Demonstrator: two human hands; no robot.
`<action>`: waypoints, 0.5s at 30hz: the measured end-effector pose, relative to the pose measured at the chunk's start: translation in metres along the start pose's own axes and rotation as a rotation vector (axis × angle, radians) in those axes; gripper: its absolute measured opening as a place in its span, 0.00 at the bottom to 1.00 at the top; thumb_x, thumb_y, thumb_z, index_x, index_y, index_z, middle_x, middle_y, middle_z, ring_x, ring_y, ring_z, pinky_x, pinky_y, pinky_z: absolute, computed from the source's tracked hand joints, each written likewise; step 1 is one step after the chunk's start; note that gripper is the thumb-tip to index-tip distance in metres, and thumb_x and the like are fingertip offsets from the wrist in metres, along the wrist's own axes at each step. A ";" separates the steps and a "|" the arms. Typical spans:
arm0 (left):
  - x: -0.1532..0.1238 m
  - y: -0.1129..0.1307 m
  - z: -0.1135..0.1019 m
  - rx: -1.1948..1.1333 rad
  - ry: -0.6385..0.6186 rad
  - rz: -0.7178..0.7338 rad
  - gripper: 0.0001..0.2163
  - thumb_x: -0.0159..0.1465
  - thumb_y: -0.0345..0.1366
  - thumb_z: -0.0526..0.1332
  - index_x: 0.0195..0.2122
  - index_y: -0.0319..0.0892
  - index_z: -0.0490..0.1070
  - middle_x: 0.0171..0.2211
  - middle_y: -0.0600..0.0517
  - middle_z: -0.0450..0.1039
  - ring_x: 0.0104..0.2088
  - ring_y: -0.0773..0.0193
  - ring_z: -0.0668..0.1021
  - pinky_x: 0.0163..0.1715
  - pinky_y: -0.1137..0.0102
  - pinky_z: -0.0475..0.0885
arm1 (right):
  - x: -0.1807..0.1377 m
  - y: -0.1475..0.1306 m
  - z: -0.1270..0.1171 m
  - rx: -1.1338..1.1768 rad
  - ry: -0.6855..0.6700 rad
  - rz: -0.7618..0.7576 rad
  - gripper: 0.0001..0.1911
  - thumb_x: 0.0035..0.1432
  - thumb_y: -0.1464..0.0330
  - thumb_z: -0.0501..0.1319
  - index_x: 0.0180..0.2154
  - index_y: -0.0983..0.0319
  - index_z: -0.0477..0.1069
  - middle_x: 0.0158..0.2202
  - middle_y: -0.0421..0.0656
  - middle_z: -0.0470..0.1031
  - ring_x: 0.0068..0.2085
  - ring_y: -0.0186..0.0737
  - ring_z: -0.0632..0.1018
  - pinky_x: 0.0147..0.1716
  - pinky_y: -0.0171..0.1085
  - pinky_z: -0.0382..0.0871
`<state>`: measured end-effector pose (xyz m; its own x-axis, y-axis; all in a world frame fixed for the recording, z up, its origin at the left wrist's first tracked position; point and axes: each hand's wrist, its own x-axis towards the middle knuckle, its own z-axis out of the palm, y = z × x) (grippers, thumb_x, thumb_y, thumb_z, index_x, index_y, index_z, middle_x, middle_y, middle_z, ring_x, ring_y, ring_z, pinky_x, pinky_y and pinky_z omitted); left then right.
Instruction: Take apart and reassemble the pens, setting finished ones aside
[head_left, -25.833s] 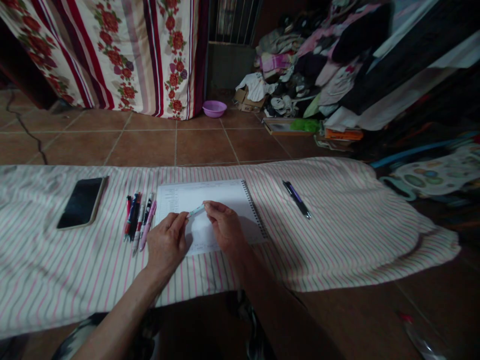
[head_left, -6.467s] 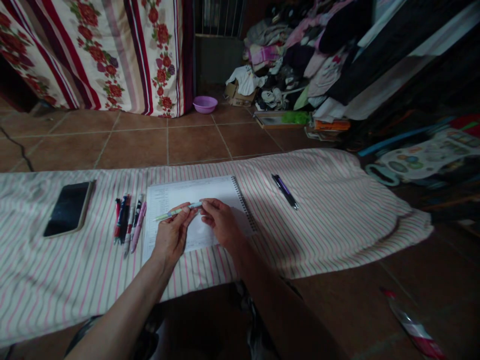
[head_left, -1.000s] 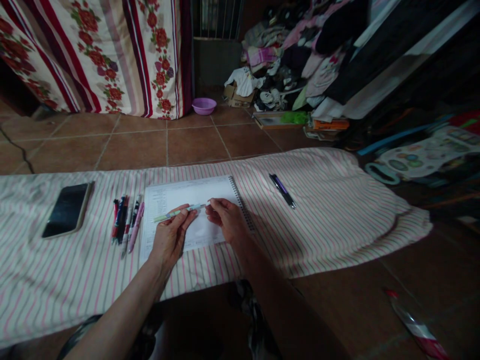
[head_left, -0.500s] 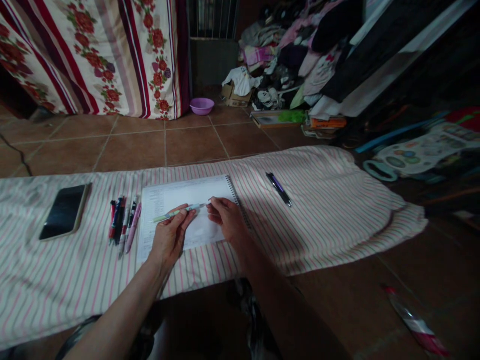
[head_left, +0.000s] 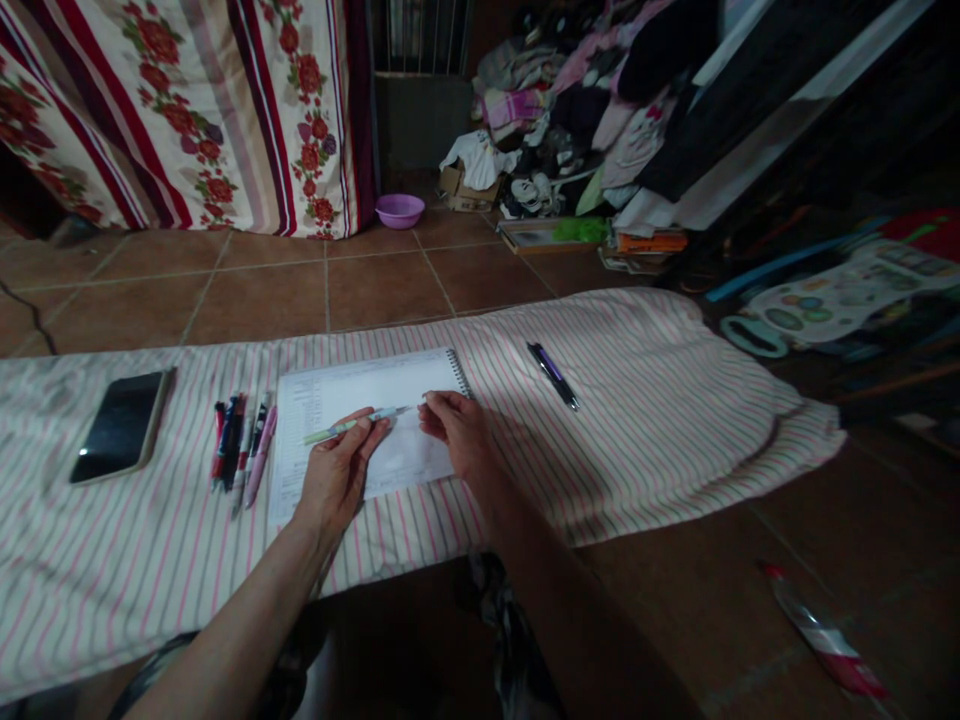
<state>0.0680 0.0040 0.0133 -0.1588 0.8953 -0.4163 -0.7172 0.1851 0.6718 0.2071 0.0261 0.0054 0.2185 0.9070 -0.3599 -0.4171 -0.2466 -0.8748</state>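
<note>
My left hand is closed around a slim pale green and light blue pen, its narrow end pointing right. Just past that end, my right hand has its thumb and fingers pinched together. Something tiny may be between those fingertips, but it is too small to make out. A small gap separates them from the pen. Both hands are over an open spiral notebook with a mostly white page. A dark pen with a purple part lies right of the notebook.
Several pens lie side by side left of the notebook, and a phone is farther left. All rest on a striped cloth. On the tiled floor are a purple basin and a bottle. Clothes are piled behind.
My right fingertips have moved slightly right, so the gap to the pen's narrow end is a little wider. My left hand keeps its hold. The whole view has shifted slightly.
</note>
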 end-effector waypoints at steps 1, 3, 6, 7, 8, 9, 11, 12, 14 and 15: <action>0.000 0.000 0.000 -0.001 0.000 0.001 0.05 0.55 0.19 0.59 0.29 0.29 0.74 0.26 0.47 0.76 0.31 0.63 0.80 0.39 0.72 0.76 | 0.000 0.000 -0.001 -0.010 0.002 -0.009 0.08 0.45 0.67 0.64 0.28 0.65 0.70 0.19 0.37 0.72 0.20 0.27 0.73 0.21 0.28 0.70; 0.001 -0.001 0.000 -0.007 -0.001 0.005 0.05 0.55 0.18 0.59 0.29 0.29 0.74 0.26 0.47 0.76 0.31 0.62 0.80 0.39 0.72 0.76 | 0.001 -0.001 -0.002 -0.043 0.002 -0.039 0.08 0.45 0.67 0.64 0.28 0.65 0.70 0.19 0.37 0.73 0.20 0.28 0.73 0.22 0.28 0.71; 0.001 -0.002 0.000 -0.010 -0.008 0.009 0.05 0.54 0.19 0.60 0.28 0.29 0.75 0.27 0.46 0.76 0.31 0.62 0.80 0.39 0.72 0.76 | 0.005 -0.003 -0.006 -0.121 0.001 -0.111 0.08 0.45 0.67 0.63 0.27 0.65 0.70 0.20 0.37 0.73 0.21 0.29 0.74 0.22 0.29 0.71; 0.002 -0.002 0.000 -0.010 -0.010 0.011 0.05 0.54 0.19 0.60 0.28 0.29 0.75 0.27 0.46 0.76 0.31 0.62 0.80 0.39 0.72 0.76 | 0.007 -0.002 -0.008 -0.153 0.003 -0.142 0.08 0.45 0.66 0.63 0.27 0.65 0.70 0.21 0.38 0.73 0.21 0.29 0.74 0.22 0.29 0.71; 0.002 -0.002 0.000 -0.010 -0.010 0.011 0.04 0.54 0.19 0.60 0.28 0.29 0.75 0.27 0.46 0.77 0.31 0.62 0.80 0.40 0.72 0.76 | 0.009 -0.002 -0.010 -0.193 0.003 -0.174 0.08 0.45 0.66 0.62 0.27 0.65 0.70 0.21 0.38 0.73 0.21 0.30 0.74 0.22 0.30 0.71; 0.002 -0.003 0.000 -0.009 -0.010 0.011 0.04 0.54 0.19 0.60 0.28 0.29 0.75 0.28 0.46 0.77 0.31 0.62 0.80 0.40 0.72 0.76 | 0.010 -0.002 -0.012 -0.241 0.000 -0.209 0.08 0.46 0.66 0.62 0.27 0.64 0.70 0.22 0.38 0.73 0.21 0.30 0.75 0.21 0.30 0.70; 0.002 -0.003 0.000 -0.009 -0.010 0.012 0.04 0.54 0.19 0.60 0.28 0.29 0.75 0.28 0.46 0.77 0.31 0.62 0.80 0.40 0.72 0.76 | 0.013 -0.001 -0.017 -0.363 -0.012 -0.273 0.08 0.47 0.65 0.60 0.28 0.64 0.70 0.23 0.39 0.73 0.23 0.32 0.75 0.21 0.30 0.70; 0.002 -0.004 0.000 -0.007 -0.011 0.012 0.05 0.54 0.19 0.60 0.28 0.29 0.75 0.27 0.46 0.77 0.31 0.62 0.80 0.40 0.71 0.76 | 0.014 -0.001 -0.020 -0.439 -0.016 -0.299 0.08 0.48 0.64 0.59 0.29 0.63 0.70 0.23 0.39 0.73 0.23 0.33 0.76 0.20 0.30 0.69; 0.001 -0.004 0.000 -0.001 -0.012 0.013 0.05 0.54 0.19 0.60 0.28 0.29 0.75 0.27 0.46 0.77 0.31 0.62 0.80 0.40 0.72 0.76 | 0.015 -0.002 -0.024 -0.608 -0.012 -0.359 0.08 0.49 0.65 0.58 0.29 0.63 0.71 0.23 0.40 0.74 0.25 0.35 0.76 0.22 0.31 0.69; 0.001 -0.004 0.000 0.003 -0.012 0.012 0.05 0.54 0.19 0.60 0.28 0.29 0.75 0.27 0.46 0.77 0.31 0.62 0.80 0.39 0.72 0.76 | 0.014 -0.003 -0.026 -0.692 -0.005 -0.393 0.08 0.49 0.65 0.58 0.29 0.63 0.72 0.23 0.40 0.75 0.26 0.36 0.76 0.25 0.32 0.69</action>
<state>0.0707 0.0041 0.0106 -0.1596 0.9023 -0.4006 -0.7135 0.1750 0.6785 0.2346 0.0310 -0.0057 0.2311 0.9728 0.0170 0.3330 -0.0626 -0.9409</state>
